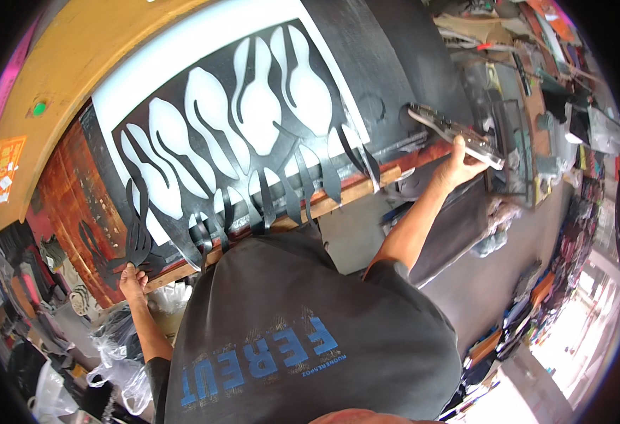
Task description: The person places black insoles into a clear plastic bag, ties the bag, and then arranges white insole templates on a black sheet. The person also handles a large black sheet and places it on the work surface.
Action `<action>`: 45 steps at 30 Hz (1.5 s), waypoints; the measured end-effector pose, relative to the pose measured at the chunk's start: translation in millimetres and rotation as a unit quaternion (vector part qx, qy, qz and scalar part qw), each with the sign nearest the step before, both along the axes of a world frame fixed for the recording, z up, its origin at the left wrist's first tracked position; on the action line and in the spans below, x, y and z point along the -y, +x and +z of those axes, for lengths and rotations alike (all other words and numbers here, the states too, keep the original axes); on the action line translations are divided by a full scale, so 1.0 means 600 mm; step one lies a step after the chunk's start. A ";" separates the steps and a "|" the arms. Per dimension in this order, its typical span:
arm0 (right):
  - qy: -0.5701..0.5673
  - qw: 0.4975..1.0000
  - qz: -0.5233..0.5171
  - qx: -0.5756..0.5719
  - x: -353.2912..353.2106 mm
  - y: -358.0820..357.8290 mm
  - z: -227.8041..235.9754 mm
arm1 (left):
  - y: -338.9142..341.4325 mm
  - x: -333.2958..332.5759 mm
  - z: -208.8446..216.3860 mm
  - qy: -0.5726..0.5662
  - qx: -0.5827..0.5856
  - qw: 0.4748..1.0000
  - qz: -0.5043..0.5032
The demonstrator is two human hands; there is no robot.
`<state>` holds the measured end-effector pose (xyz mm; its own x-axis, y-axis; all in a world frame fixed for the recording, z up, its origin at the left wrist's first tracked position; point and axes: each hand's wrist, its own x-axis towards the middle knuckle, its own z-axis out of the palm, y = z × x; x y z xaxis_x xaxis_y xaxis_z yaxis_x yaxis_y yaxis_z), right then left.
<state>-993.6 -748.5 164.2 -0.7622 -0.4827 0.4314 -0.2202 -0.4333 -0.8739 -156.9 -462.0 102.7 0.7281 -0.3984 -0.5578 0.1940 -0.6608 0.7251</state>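
Note:
In front of me a black sheet (175, 95) with several long curved openings lies over a white board (204, 44); white shows through the openings. Its near edge is cut into loose strips that hang over the table edge. At the near left corner, my left hand (133, 281) pinches the end of a black slotted strip (138, 237) between thumb and fingers. Over to the right, my right hand (458, 168) grips a long, narrow metal cutting die (440, 126), held tilted over the table's right end. The die's underside is hidden.
A yellow machine beam (69, 92) with a green button (39, 108) spans the far left. A wooden rail (352, 191) runs along the table's near edge. Clear plastic bags (115, 353) hang at lower left. Cluttered scraps and tools (522, 78) fill the right side.

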 end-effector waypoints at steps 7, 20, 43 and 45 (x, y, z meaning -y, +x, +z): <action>0.089 0.995 0.013 -0.049 -0.029 -0.041 -0.005 | -0.002 0.002 -0.001 0.060 0.019 0.998 -0.021; 0.181 0.965 0.018 -0.186 0.081 -0.016 0.081 | -0.029 -0.028 -0.032 -0.026 0.012 1.000 0.006; 0.284 0.198 0.425 -0.836 0.331 0.149 0.129 | -0.128 -0.080 -0.040 -0.132 0.022 0.988 0.078; 0.223 0.292 0.499 -0.785 0.315 0.096 0.118 | -0.129 -0.083 -0.052 -0.081 0.080 0.990 0.088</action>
<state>-936.1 -937.2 235.0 0.8217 -0.4017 -0.4043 -0.4595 -0.8866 -0.0531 -234.6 -412.1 71.5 0.8674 -0.3334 -0.3695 0.1701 -0.4992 0.8496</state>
